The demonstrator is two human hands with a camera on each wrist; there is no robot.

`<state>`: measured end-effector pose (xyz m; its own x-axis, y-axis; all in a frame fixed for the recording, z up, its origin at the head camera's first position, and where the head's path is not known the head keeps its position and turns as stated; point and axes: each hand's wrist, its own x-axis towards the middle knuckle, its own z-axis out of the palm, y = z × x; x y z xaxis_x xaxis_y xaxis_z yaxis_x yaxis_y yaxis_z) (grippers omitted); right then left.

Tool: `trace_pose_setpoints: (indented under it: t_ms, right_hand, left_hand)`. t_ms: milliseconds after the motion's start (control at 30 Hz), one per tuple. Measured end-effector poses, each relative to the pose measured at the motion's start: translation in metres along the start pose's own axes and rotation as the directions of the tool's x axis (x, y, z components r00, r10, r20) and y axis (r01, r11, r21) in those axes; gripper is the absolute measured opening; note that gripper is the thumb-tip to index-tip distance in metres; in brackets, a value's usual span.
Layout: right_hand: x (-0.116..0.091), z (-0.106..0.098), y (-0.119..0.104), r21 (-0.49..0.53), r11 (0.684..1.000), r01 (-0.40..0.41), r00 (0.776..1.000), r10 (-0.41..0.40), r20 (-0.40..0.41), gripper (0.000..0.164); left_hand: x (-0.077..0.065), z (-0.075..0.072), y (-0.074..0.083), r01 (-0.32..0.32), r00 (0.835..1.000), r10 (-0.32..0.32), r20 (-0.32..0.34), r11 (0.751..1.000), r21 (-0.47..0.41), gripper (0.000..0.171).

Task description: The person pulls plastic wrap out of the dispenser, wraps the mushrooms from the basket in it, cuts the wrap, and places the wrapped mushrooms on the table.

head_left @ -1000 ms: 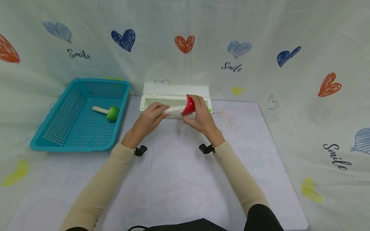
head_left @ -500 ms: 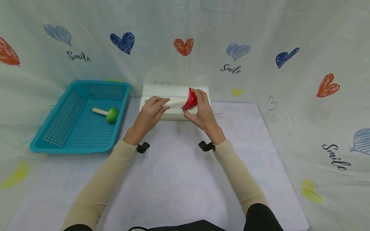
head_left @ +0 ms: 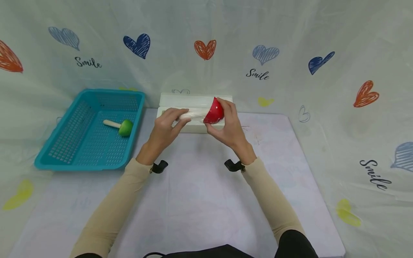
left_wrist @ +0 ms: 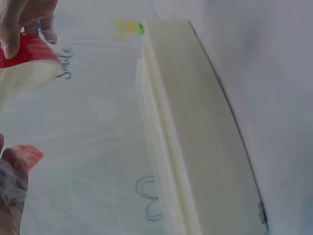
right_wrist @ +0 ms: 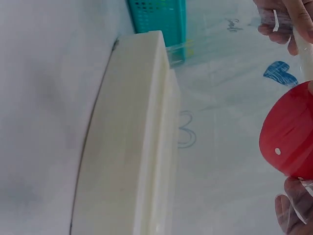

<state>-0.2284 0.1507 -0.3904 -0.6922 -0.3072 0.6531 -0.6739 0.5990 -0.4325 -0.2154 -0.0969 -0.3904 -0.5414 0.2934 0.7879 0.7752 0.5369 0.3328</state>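
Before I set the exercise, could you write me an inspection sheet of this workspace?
Surface: white-covered table; faint reddish marks right of the box.
Job's things: red-capped toy mushroom, held up at the open, long cream plastic box; clear film over the left fingers.
Clutter: green-capped toy mushroom lying in the teal basket.
Hands: left hand pinches the stem; right hand holds the cap.
Cables: thin black loop, perhaps a cord, at the bottom edge.
Surroundings: pale backdrop, printed with hearts and "Smile".
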Motion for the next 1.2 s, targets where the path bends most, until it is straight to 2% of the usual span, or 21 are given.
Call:
trace_pose_setpoints:
  t_ms: [233,300,367,433,467,600,667,767,833,867,900,933,1000,1067,1133,1167,1200]
  right_hand:
    - [-0.04,0.011,0.001,0.027,0.996,-0.083,0.985,0.078,0.153,0.091]
    - [-0.051,0.018,0.005,0.041,0.993,-0.115,0.976,0.105,0.189,0.092]
    - [-0.06,0.025,0.01,0.053,0.987,-0.154,0.964,0.138,0.226,0.089]
    - [-0.067,0.031,0.014,0.059,0.979,-0.195,0.948,0.173,0.266,0.087]
    - [-0.07,0.035,0.017,0.056,0.974,-0.218,0.938,0.193,0.287,0.085]
    - [-0.076,0.047,0.026,0.036,0.952,-0.303,0.891,0.269,0.367,0.082]
    - [-0.077,0.052,0.03,0.015,0.943,-0.332,0.867,0.298,0.4,0.081]
    - [-0.076,0.058,0.034,-0.007,0.936,-0.352,0.844,0.321,0.431,0.08]
    - [-0.074,0.062,0.036,-0.013,0.932,-0.362,0.835,0.331,0.439,0.08]
    - [-0.073,0.065,0.037,-0.014,0.931,-0.365,0.833,0.334,0.441,0.08]
    - [-0.072,0.067,0.038,-0.014,0.93,-0.366,0.834,0.335,0.439,0.08]
    - [-0.07,0.069,0.039,-0.016,0.93,-0.368,0.833,0.337,0.439,0.079]
    - [-0.068,0.073,0.04,-0.028,0.935,-0.352,0.838,0.329,0.436,0.079]
    - [-0.066,0.078,0.042,-0.049,0.943,-0.33,0.844,0.318,0.432,0.078]
    - [-0.064,0.081,0.044,-0.07,0.947,-0.314,0.847,0.313,0.43,0.08]
    - [-0.063,0.082,0.045,-0.081,0.948,-0.309,0.848,0.313,0.428,0.08]
    - [-0.062,0.083,0.046,-0.09,0.947,-0.307,0.847,0.316,0.428,0.081]
  left_hand:
    - [-0.036,0.004,0.003,0.061,0.988,-0.052,0.146,0.996,-0.062,0.035]
    - [-0.047,0.008,0.002,0.103,0.977,-0.086,0.193,0.991,-0.079,0.031]
    - [-0.057,0.012,0.0,0.172,0.957,-0.146,0.25,0.981,-0.087,0.028]
    - [-0.066,0.016,-0.003,0.261,0.922,-0.223,0.318,0.962,-0.082,0.025]
    - [-0.069,0.018,-0.004,0.309,0.897,-0.265,0.354,0.948,-0.071,0.025]
    - [-0.078,0.026,-0.012,0.452,0.782,-0.398,0.48,0.892,0.004,0.027]
    - [-0.081,0.03,-0.016,0.497,0.729,-0.448,0.518,0.866,0.05,0.029]
    - [-0.085,0.037,-0.023,0.537,0.664,-0.504,0.552,0.836,0.118,0.032]
    - [-0.088,0.04,-0.028,0.545,0.636,-0.532,0.559,0.822,0.162,0.033]
    - [-0.09,0.042,-0.03,0.537,0.633,-0.535,0.56,0.824,0.181,0.033]
    - [-0.091,0.043,-0.033,0.525,0.637,-0.534,0.556,0.828,0.194,0.032]
    - [-0.092,0.045,-0.035,0.509,0.645,-0.53,0.55,0.835,0.208,0.029]
    - [-0.094,0.048,-0.039,0.473,0.673,-0.511,0.534,0.853,0.221,0.024]
    - [-0.095,0.051,-0.042,0.45,0.691,-0.497,0.525,0.864,0.225,0.02]
    - [-0.095,0.053,-0.044,0.453,0.695,-0.499,0.518,0.863,0.224,0.019]
    - [-0.094,0.054,-0.044,0.464,0.691,-0.505,0.517,0.858,0.219,0.021]
    - [-0.093,0.055,-0.044,0.482,0.68,-0.519,0.517,0.849,0.219,0.024]
